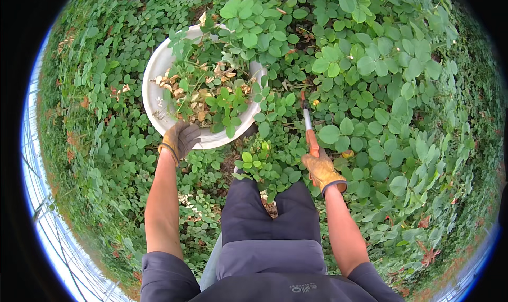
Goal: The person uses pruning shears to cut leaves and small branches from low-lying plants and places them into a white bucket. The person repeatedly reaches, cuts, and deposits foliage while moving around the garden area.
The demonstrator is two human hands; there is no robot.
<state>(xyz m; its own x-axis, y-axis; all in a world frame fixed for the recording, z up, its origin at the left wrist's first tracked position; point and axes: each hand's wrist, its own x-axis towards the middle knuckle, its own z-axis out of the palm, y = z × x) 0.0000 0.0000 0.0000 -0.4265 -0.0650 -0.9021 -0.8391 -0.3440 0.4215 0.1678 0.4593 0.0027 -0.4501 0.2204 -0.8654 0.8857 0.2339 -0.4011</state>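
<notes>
My left hand (182, 138), in a grey and yellow work glove, is closed on the near left rim of a round white basin (154, 98). Dry tan leaves (200, 103) and cut green sprigs (226, 106) lie inside it. Leaves of a plant overhang the basin's far right edge. A yellow-brown glove covers my right hand (321, 170), which is wrapped round the orange handle of what looks like pruning shears (308, 123). Their grey metal shaft points away from me, and the reddish tip sits among low leaves; whether the blades are apart, I cannot tell.
Dense leafy green plants (381, 64) surround me on all sides, with taller stems at the right. A small leafy shoot (254, 162) stands just before my knees. Dry reddish leaves (429, 255) are scattered at the lower right. A pale framed structure (58, 249) curves along the left edge.
</notes>
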